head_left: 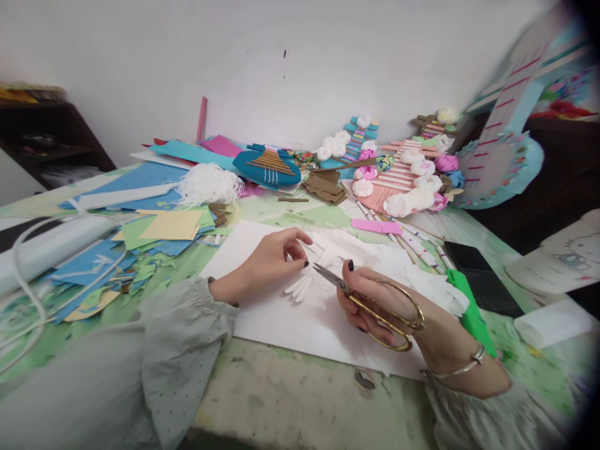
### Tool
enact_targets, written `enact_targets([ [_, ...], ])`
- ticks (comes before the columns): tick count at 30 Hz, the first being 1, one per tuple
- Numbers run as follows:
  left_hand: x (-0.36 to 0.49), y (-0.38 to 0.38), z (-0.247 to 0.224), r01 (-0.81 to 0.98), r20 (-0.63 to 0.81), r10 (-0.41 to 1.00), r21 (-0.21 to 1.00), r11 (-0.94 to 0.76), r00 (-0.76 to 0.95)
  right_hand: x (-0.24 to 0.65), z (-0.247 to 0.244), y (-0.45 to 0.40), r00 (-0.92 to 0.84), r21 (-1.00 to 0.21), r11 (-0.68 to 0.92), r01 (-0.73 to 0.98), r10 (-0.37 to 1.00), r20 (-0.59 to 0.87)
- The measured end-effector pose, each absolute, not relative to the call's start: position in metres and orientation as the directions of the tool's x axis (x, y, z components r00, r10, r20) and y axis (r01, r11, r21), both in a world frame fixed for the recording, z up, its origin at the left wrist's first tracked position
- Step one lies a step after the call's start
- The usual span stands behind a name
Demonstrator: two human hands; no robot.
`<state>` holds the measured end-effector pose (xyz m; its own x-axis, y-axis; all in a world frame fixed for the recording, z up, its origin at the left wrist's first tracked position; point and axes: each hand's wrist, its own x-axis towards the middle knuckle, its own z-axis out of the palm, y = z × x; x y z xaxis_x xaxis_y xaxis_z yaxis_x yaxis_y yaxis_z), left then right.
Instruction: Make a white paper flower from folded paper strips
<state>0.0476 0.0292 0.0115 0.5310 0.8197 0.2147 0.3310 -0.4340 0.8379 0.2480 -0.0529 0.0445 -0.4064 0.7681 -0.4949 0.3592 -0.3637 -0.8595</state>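
L hand: [267, 259] over the wht sheet [276, 322], thumb & index curled, tips apart w/ a gap; other fingers mostly hidden.
R hand: [363, 297] gripping gold-handled scissors [345, 287]; blades nearly together, tips pointing L, near L thumb.
Wht paper strips: [296, 290] fanned out on sheet, btwn L hand & scissors; some partly hidden by L hand.
L side of table: scraps in grn, blue & ylw, w/ ylw card [171, 225] on top; heap of wht shreds [210, 184] behind.
R side: blk phone [482, 278] just beside grn roll [469, 309]; pens [419, 247] near pink strip [376, 226].
Back: blue boat-shaped craft [267, 167] lying L of flower-trimmed pieces [405, 172]; guitar-shaped cutout [497, 144] upright, leaning, far R.
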Motion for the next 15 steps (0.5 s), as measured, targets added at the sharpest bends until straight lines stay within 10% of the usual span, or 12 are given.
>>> enact_targets([
  [15,0.05,0.028,0.015,0.295,0.236,0.811,0.847,-0.442,0.536,0.242,0.023,-0.046,-0.385,-0.846,-0.472,0.247,0.754,-0.532],
])
